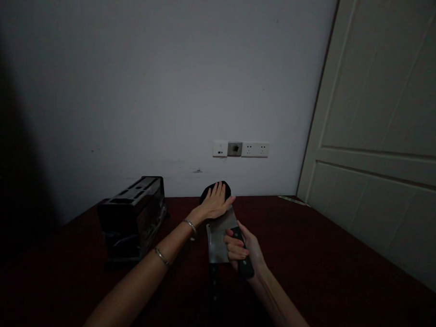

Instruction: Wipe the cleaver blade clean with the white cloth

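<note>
My left hand lies flat, fingers stretched out, on top of a dark rounded object near the wall. My right hand is closed round the black handle of a wide steel cleaver. Its blade points up and away, its far end under my left hand by the dark object. Bracelets ring my left wrist and forearm.
A dark red table spreads below. A black knife block with slots stands to the left. A second dark handle lies beneath the cleaver. Wall sockets sit behind; a white door is at right.
</note>
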A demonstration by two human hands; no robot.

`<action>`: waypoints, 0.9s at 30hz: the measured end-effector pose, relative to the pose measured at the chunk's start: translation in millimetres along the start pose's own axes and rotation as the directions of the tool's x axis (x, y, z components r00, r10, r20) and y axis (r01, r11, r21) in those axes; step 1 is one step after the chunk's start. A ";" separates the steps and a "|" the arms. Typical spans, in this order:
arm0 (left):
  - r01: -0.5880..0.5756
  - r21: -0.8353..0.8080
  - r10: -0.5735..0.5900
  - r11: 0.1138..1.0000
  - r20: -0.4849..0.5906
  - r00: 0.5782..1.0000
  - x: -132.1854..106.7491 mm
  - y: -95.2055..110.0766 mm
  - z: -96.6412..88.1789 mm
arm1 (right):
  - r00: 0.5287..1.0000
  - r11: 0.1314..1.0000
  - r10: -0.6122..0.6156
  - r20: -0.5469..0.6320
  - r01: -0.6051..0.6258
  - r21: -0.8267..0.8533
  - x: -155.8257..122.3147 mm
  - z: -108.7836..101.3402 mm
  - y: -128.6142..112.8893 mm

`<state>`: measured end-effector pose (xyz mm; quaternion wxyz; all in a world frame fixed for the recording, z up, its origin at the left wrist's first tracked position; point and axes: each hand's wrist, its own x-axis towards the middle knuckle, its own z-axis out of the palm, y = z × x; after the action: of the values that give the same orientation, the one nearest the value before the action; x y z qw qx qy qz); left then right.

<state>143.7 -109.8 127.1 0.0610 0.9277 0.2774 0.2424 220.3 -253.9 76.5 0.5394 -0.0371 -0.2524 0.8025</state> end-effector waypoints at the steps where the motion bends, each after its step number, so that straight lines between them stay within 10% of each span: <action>1: 0.000 -0.013 0.000 1.000 0.004 1.000 -0.2 -0.1 0.4 | 1.000 1.000 -0.001 -0.012 0.001 -0.004 -0.2 -0.2 0.3; 27: 0.106 -0.174 -0.071 0.979 0.197 0.978 -19.3 19.2 0.4 | 0.998 1.000 -0.027 -0.063 0.027 0.001 -0.5 -2.9 2.8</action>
<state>139.1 -136.4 123.4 0.1833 0.9236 0.2881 0.1745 219.1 -254.1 72.6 0.5579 -0.0582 -0.2350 0.7938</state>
